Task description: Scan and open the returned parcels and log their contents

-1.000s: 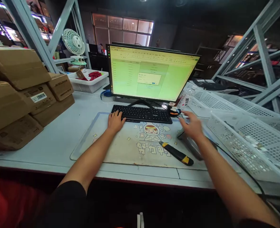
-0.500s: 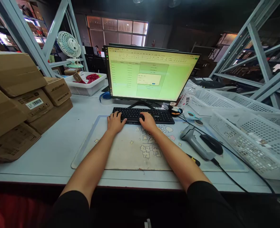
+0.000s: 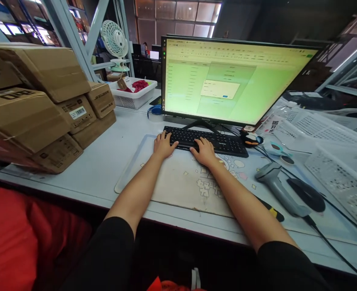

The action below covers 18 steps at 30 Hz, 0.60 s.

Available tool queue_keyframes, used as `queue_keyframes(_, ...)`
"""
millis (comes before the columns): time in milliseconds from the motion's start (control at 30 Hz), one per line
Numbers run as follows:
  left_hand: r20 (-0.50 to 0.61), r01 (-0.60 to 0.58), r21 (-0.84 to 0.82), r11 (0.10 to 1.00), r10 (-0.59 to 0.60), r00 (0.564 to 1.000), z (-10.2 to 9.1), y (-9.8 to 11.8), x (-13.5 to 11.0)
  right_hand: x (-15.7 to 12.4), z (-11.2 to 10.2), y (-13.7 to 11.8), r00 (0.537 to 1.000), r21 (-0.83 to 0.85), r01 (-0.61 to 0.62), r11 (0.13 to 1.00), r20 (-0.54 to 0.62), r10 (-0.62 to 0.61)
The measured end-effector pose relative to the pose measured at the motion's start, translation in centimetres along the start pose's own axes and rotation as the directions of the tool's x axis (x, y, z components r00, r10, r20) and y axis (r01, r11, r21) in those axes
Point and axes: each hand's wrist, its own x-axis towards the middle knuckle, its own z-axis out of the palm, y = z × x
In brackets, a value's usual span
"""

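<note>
Both my hands rest on a black keyboard (image 3: 227, 144) below a monitor (image 3: 241, 76). My left hand (image 3: 163, 145) lies over the keyboard's left end, fingers spread on the keys and thumb out to the right. Over the middle keys is my right hand (image 3: 205, 151), its fingers apart and its thumb at the front edge. Neither hand holds anything. The screen glows green-yellow with a table and a small dialog box. Beneath my wrists spreads a printed desk mat (image 3: 172, 182).
Cardboard boxes (image 3: 45, 72) are stacked at the left. A white basket (image 3: 136, 98) stands behind them. To the right lie a grey barcode scanner (image 3: 279, 188), a black mouse (image 3: 306, 195), a yellow-black tool (image 3: 273, 212) and white perforated baskets (image 3: 342, 169). Red cloth (image 3: 23, 238) shows at lower left.
The view has swung left and closer, so the desk sits further right in the picture. My right hand's fingers have spread a little; both hands stay on the keyboard.
</note>
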Motion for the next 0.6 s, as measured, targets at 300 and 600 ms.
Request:
queue_keyframes(300, 0.022, -0.015, -0.017, 1.0, 0.015, 1.0, -0.2, 0.0, -0.1, 0.9, 0.5, -1.5, 0.999, -0.021, 0.033, 0.999, 0.026, -0.032)
queue_keyframes(600, 0.037, -0.033, 0.013, 0.999, 0.032, 0.999, 0.0, 0.2, -0.1, 1.1, 0.4, -2.1, 0.998, -0.028, 0.058, 0.998, 0.014, -0.058)
